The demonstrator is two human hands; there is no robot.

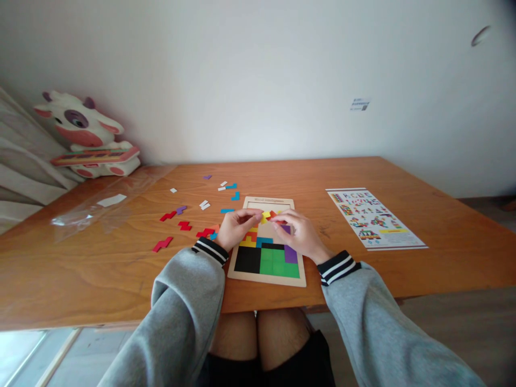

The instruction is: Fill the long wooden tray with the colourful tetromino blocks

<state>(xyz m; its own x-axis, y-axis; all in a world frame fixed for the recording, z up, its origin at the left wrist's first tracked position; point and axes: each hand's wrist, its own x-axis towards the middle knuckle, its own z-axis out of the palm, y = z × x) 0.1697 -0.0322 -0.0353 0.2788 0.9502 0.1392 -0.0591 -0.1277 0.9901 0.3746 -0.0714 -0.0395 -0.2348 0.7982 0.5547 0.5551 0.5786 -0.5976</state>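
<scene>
A wooden puzzle board (266, 279) lies on the table in front of me, its lower part filled with black, green, purple, blue, orange and yellow pieces. Over the board's upper part, my left hand (241, 226) pinches a yellow piece (265, 216) between thumb and fingers. Close beside it, my right hand (299, 233) is closed on an orange-red piece (273, 215). The two pieces meet or nearly meet; their exact contact is too small to tell. My right hand hides part of the board's right side.
Loose red pieces (163, 244), blue pieces (236, 196), white and purple ones lie left of the board. A printed sheet (374, 219) is at the right. Clear plastic wrapping (80, 212) and a cow-shaped toy keyboard (97, 156) stand at the far left, near the wall.
</scene>
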